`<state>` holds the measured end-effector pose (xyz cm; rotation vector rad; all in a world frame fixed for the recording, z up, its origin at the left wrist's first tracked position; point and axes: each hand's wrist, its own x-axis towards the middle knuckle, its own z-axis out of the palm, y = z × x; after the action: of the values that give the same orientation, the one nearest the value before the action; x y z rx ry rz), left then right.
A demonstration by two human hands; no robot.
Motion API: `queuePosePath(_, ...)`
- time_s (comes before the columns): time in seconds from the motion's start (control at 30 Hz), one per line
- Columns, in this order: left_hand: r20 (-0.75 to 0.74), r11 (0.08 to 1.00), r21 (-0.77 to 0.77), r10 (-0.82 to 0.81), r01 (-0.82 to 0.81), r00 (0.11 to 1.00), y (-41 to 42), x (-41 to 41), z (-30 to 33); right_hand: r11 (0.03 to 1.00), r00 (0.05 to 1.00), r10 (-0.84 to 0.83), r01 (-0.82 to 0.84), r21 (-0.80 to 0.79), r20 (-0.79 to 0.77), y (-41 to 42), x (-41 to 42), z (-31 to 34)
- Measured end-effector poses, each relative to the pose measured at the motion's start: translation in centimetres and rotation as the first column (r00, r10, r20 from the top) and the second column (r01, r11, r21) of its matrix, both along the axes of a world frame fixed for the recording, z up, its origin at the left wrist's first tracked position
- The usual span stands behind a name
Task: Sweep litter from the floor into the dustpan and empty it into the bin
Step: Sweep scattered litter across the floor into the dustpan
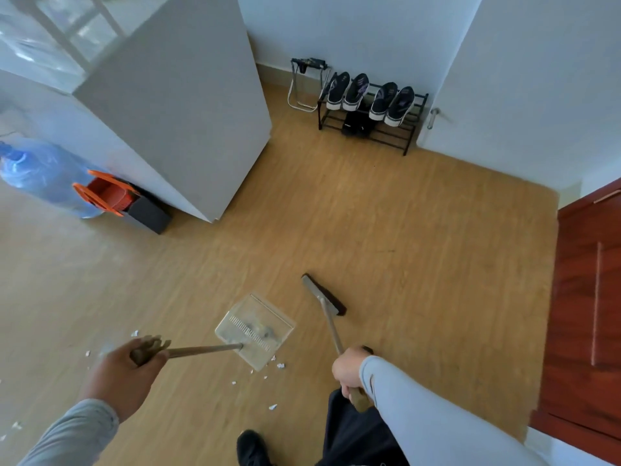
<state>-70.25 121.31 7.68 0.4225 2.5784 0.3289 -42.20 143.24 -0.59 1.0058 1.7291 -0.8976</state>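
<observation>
My left hand point(131, 368) grips the end of a long handle whose clear plastic dustpan point(255, 331) sits over the wooden floor at the centre, with grey dust inside. My right hand point(349, 369) holds the handle of a broom; its dark brush head point(324, 295) rests on the floor just right of the dustpan. Small white paper scraps point(280, 365) lie by the dustpan's near edge, and more are scattered at the lower left point(88, 353). An orange-rimmed bin point(107, 195) stands at the left beside a black box.
A white cabinet point(188, 105) rises at the upper left with a blue water bottle point(43, 176) beside the bin. A black shoe rack point(373, 116) with sneakers stands against the far wall. A red wooden door point(591, 297) is at the right. My dark shoe point(252, 447) is at the bottom.
</observation>
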Motion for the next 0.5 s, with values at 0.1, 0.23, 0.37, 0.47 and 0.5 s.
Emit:
queuePosePath(0.1, 0.005, 1.0, 0.029, 0.012, -0.012, 1.0, -5.0, -1.2, -1.1, 0.983, 0.985, -0.168, 0.17, -0.069, 0.031, -4.0, -0.9, -0.8)
queuePosePath(0.23, 0.003, 0.998, 0.058, 0.024, -0.024, 1.0, -12.7, -3.7, -2.0, 0.762, 0.781, -0.621, 0.62, -0.186, 0.059, -9.1, -0.6, -0.3)
queuePosePath(0.37, 0.035, 0.997, 0.062, 0.041, -0.043, 0.999, -21.5, -5.4, -3.1, 0.666, 0.679, -0.734, 0.723, -0.182, 0.012, -14.0, 0.8, 0.6)
queuePosePath(0.47, 0.05, 0.988, 0.11, 0.099, -0.104, 0.994, -26.3, -5.9, -3.4, 0.693, 0.692, -0.721, 0.718, -0.071, -0.041, -16.1, 0.3, 2.1)
queuePosePath(0.5, 0.057, 0.985, 0.122, 0.119, -0.126, 0.991, -27.3, -6.0, -3.4, 0.708, 0.705, -0.706, 0.706, -0.031, -0.063, -16.4, -0.2, 2.5)
